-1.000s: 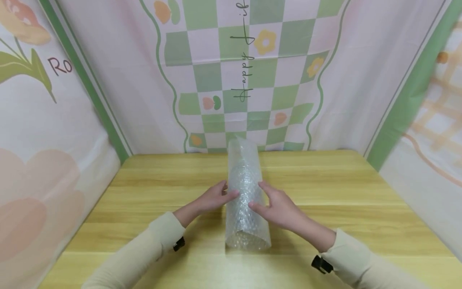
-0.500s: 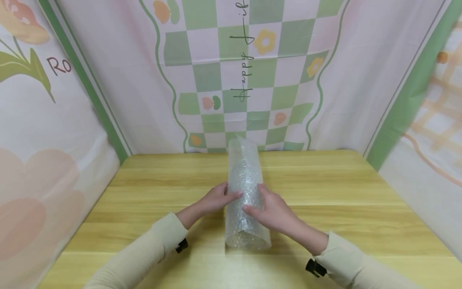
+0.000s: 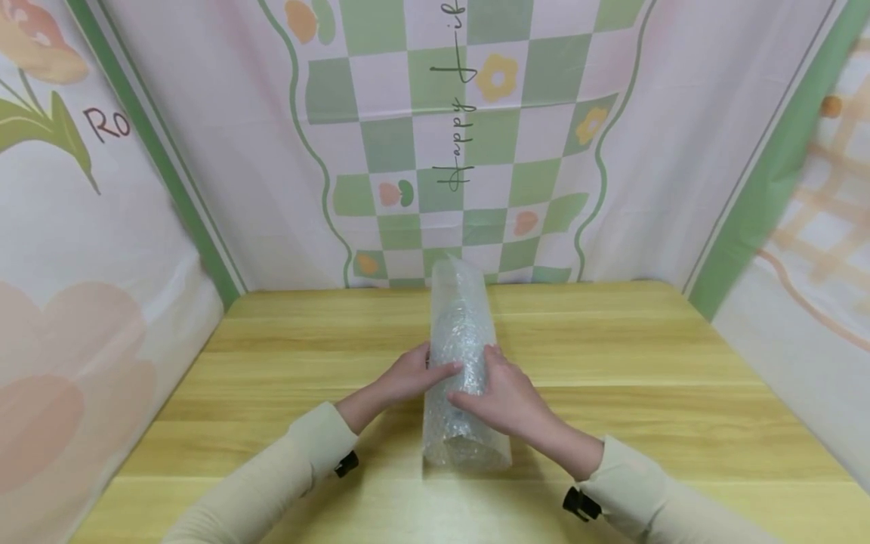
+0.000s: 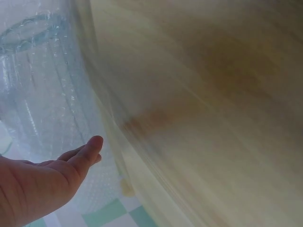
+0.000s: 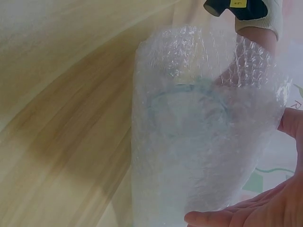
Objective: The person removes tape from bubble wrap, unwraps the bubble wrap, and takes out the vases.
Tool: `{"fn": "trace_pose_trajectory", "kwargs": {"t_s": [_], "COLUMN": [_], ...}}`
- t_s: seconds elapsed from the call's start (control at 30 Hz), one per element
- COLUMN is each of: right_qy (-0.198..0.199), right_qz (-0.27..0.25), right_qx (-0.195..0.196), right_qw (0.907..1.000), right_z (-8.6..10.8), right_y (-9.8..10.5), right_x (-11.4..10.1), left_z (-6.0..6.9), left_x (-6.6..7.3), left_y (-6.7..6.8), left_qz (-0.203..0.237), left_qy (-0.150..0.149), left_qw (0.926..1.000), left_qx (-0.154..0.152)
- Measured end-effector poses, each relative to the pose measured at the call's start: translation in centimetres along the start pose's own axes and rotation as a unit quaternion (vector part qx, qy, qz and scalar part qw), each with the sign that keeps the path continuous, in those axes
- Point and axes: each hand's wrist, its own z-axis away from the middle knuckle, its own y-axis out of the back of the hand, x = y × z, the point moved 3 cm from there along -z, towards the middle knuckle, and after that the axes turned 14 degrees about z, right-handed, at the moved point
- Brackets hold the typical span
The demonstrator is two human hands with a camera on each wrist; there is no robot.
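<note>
"Happy" could be read in dark script on the back curtain [image 3: 390, 143], the word turned sideways so that it ran up over the green and white checks; more letters followed it, cut off at the top edge. The left curtain [image 3: 47, 227] carried "Ro" in reddish-brown strokes. In the right wrist view a yellow label [image 5: 237, 3] sat on the black device [image 5: 253, 10] at the left cuff, its characters too small to make out.

The bubble-wrap roll [image 3: 467, 317] lay lengthwise on the worktop [image 3: 306, 347], between the two hands. It was a translucent, shiny cylinder, crinkled along its top, with a rounded end towards the person and a pointed corner at the far end.

The left hand [image 3: 411, 374] and the right hand [image 3: 510, 397] touched it from either side. In each grip thumb and fingers stood apart, the thumb over the top and the visible fingers fairly straight along the side; how firmly they pressed could not be told.

Both wrist views showed a bluish-green ring [image 5: 189, 88] through the wrap, which the head view did not make out. Only the head view showed the roll's full length.
</note>
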Motion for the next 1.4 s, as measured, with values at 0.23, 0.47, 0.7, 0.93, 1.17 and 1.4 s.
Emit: {"fn": "trace_pose_trajectory", "kwargs": {"t_s": [0.23,0.47,0.7,0.93,1.17,1.4], "right_qy": [0.006,0.004,0.017,0.03,0.037,0.038], "right_qz": [0.005,0.006,0.004,0.008,0.009,0.013], "right_qx": [0.001,-0.006,0.006,0.021,0.039,0.06], "right_qw": [1.0,1.0,0.9998,0.9993,0.9985,0.9974], "right_z": [0.1,0.2,0.4,0.4,0.4,0.5], "right_y": [-0.1,-0.2,-0.4,-0.6,-0.8,-1.0], "right_x": [0.2,0.3,0.5,0.7,0.8,1.0], "left_z": [0.0,0.1,0.0,-0.1,-0.1,-0.1], "left_x": [0.2,0.3,0.1,0.0,-0.3,-0.2], "left_y": [-0.1,-0.1,-0.1,0.0,0.1,0.1], "left_qz": [0.002,-0.019,-0.03,-0.028,-0.027,-0.023], "left_qy": [-0.003,-0.005,-0.004,-0.01,-0.016,-0.017], "left_qw": [1.0,0.9998,0.9995,0.9996,0.9995,0.9995], "left_qx": [0.0,0.007,0.009,0.002,-0.007,-0.011]}}
